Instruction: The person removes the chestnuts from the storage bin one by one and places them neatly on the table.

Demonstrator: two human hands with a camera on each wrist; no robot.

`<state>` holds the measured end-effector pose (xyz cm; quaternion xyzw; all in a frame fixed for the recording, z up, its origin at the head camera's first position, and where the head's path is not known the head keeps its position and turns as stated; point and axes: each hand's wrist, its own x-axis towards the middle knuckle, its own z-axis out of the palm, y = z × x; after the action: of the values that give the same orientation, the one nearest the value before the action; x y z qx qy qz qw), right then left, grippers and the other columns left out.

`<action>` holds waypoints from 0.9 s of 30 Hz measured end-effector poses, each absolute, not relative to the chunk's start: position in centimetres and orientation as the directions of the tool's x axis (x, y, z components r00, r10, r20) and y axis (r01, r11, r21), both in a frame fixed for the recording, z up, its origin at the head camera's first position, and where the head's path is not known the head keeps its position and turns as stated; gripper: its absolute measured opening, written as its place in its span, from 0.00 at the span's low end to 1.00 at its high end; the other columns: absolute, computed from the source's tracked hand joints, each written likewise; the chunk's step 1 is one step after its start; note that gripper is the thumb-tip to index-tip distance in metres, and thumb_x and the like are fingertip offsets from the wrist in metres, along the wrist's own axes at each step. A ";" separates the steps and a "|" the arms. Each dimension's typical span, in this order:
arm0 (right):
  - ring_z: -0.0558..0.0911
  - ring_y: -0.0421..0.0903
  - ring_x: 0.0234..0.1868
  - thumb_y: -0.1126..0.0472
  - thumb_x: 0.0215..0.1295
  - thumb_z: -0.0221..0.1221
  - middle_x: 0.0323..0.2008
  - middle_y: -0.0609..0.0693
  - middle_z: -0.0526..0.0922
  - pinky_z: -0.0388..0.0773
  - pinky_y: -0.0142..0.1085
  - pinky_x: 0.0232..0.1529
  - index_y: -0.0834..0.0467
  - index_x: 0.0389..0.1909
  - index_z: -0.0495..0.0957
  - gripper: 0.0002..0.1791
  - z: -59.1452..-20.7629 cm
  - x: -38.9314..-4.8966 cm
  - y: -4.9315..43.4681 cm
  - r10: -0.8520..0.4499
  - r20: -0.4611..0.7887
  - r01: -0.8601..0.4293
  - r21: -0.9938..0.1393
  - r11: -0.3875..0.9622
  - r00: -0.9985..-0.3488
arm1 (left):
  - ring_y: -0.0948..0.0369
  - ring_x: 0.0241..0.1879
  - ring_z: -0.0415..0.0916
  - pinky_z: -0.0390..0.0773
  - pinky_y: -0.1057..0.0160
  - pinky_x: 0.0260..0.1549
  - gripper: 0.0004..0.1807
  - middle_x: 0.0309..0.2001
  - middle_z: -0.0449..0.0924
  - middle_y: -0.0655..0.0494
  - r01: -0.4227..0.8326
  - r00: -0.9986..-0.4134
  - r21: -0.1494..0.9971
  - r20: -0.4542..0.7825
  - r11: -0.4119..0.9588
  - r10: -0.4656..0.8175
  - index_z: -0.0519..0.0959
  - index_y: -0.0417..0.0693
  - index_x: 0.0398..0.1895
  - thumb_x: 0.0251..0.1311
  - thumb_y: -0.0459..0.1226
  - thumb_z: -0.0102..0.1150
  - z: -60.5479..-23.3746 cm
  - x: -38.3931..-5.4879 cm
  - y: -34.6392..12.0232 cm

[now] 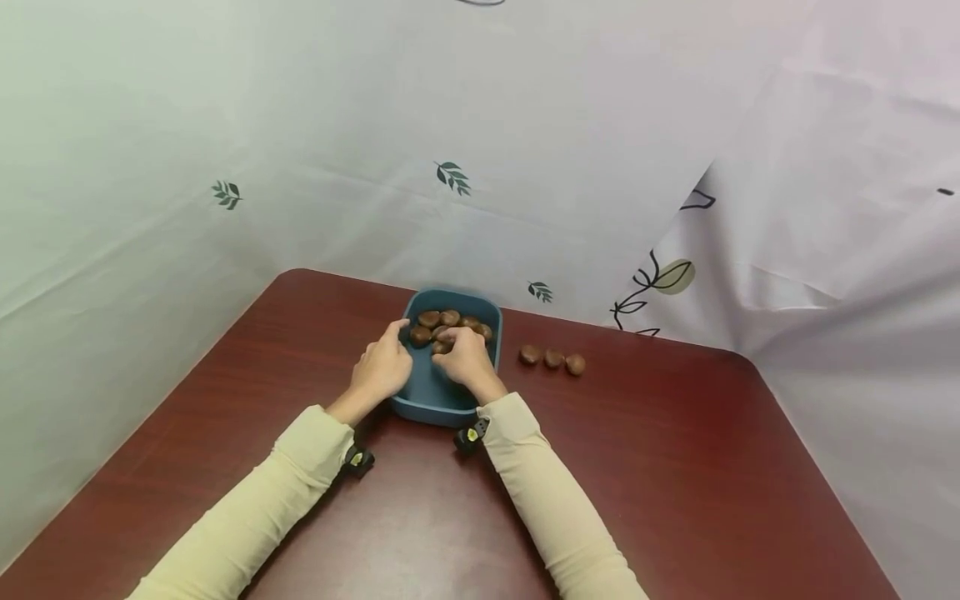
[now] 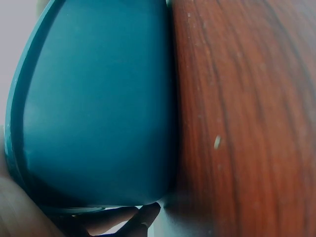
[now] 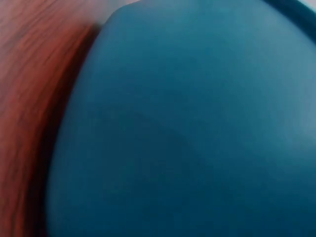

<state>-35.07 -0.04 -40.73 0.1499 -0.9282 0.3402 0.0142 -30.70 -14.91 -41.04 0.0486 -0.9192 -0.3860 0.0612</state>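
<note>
A blue rectangular bin (image 1: 429, 385) stands near the table's far edge, with several brown chestnuts (image 1: 429, 318) gathered toward its far end. My left hand (image 1: 381, 367) grips the bin's left wall; in the left wrist view its fingers (image 2: 143, 222) bend around the outer side. Inside the bin, my right hand (image 1: 468, 358) reaches down over the chestnuts, and its thumb and forefinger appear to pinch one chestnut (image 1: 441, 348). Part of the pile is hidden behind that hand. The right wrist view holds only the bin's outer wall (image 3: 182, 128) and some tabletop.
Three more chestnuts (image 1: 553, 358) lie in a row on the table to the right of the bin. The dark red wooden table (image 1: 660, 467) has rounded far corners. A pale curtain (image 1: 570, 167) with leaf prints hangs behind it.
</note>
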 end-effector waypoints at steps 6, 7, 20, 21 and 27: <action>0.83 0.50 0.45 0.64 0.60 0.69 0.41 0.51 0.87 0.79 0.39 0.45 0.57 0.50 0.85 0.17 -40.7 -35.4 -0.3 -0.291 0.130 -0.309 -0.602 0.736 -0.948 | 0.55 0.15 0.58 0.58 0.59 0.15 0.29 0.22 0.69 0.49 -0.037 -0.989 0.711 0.073 0.702 -0.125 0.60 0.55 0.76 0.72 0.35 0.35 -41.0 -30.9 -15.0; 0.83 0.50 0.44 0.64 0.59 0.69 0.41 0.50 0.87 0.79 0.39 0.45 0.57 0.50 0.85 0.17 -40.8 -35.4 -0.3 -0.296 0.128 -0.311 -0.599 0.738 -0.947 | 0.56 0.15 0.58 0.58 0.59 0.15 0.29 0.22 0.69 0.49 -0.034 -0.990 0.712 0.074 0.702 -0.123 0.60 0.55 0.76 0.72 0.35 0.35 -41.0 -30.9 -15.0; 0.82 0.44 0.34 0.63 0.56 0.71 0.34 0.48 0.86 0.78 0.33 0.35 0.58 0.44 0.86 0.13 -41.0 -35.2 0.0 -0.323 0.158 -0.350 -0.609 0.712 -0.933 | 0.57 0.12 0.55 0.57 0.60 0.12 0.28 0.18 0.67 0.49 -0.024 -0.992 0.723 0.067 0.690 -0.104 0.59 0.53 0.76 0.73 0.36 0.34 -41.3 -30.7 -15.0; 0.82 0.44 0.35 0.62 0.56 0.71 0.34 0.48 0.86 0.78 0.33 0.35 0.58 0.44 0.86 0.13 -41.0 -35.2 0.1 -0.320 0.170 -0.354 -0.612 0.707 -0.932 | 0.57 0.13 0.55 0.57 0.60 0.12 0.28 0.18 0.67 0.49 -0.022 -0.992 0.724 0.067 0.689 -0.103 0.59 0.53 0.76 0.73 0.36 0.35 -41.3 -30.7 -15.0; 0.81 0.44 0.37 0.61 0.57 0.70 0.37 0.49 0.86 0.78 0.36 0.39 0.57 0.46 0.86 0.15 -39.9 -35.0 0.5 -0.310 0.223 -0.379 -0.632 0.676 -0.924 | 0.56 0.13 0.57 0.58 0.60 0.13 0.28 0.19 0.68 0.50 -0.024 -0.991 0.721 0.075 0.693 -0.112 0.60 0.53 0.76 0.72 0.36 0.35 -41.1 -30.8 -14.9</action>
<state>-34.96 0.48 -39.93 0.1884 -0.9142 0.3555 0.0485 -30.78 -14.93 -41.15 0.0371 -0.9183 -0.3901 0.0568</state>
